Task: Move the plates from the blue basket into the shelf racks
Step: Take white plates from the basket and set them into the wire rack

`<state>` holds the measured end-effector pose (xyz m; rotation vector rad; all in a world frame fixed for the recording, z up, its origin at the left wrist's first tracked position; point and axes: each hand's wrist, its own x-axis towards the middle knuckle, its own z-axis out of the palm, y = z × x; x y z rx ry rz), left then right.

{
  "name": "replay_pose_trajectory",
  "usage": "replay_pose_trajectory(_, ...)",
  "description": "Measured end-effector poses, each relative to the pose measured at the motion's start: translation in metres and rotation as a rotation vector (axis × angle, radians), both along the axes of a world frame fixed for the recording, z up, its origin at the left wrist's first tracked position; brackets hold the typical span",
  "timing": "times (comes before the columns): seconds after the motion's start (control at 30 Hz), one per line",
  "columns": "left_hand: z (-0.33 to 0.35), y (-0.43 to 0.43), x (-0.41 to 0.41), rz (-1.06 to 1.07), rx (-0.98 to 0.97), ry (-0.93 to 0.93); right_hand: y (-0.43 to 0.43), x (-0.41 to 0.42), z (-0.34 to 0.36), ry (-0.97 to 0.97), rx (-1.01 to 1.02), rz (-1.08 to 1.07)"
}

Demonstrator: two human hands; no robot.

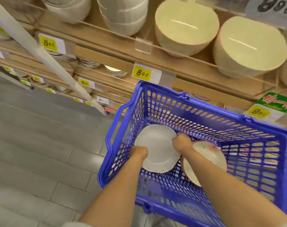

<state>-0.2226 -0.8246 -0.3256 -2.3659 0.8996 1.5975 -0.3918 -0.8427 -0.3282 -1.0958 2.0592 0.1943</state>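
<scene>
Now your left grip (138,152) and right grip (182,142) clasp the white plate (157,149), lower centre, inside the blue basket (221,122), a speckled plate (209,154) left to shelve too.

Glossy white plate (157,148), perforated blue plastic basket (205,112), wood-look shelves (106,38).

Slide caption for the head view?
Left hand and right hand grip a white plate in the blue basket before bowl shelves.
</scene>
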Motion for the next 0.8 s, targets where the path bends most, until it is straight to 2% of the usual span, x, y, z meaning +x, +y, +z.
replay_pose_trajectory(0.13, -0.002, 0.0, -0.004, 0.022, 0.009, -0.048, -0.002, 0.001, -0.006, 0.004, 0.01, -0.065)
replay_pose_trajectory(0.4, 0.005, 0.0, -0.013, 0.249, 0.026, -0.059, -0.01, -0.004, -0.007, -0.121, 0.007, -0.285)
replay_pose_trajectory(0.57, 0.021, 0.001, -0.009, 0.311, -0.063, -0.022, -0.012, -0.012, 0.013, -0.149, -0.026, -0.329)
replay_pose_trajectory(0.8, 0.079, 0.009, -0.013, 0.335, -0.262, -0.006, -0.013, -0.027, 0.076, -0.194, -0.04, -0.392)
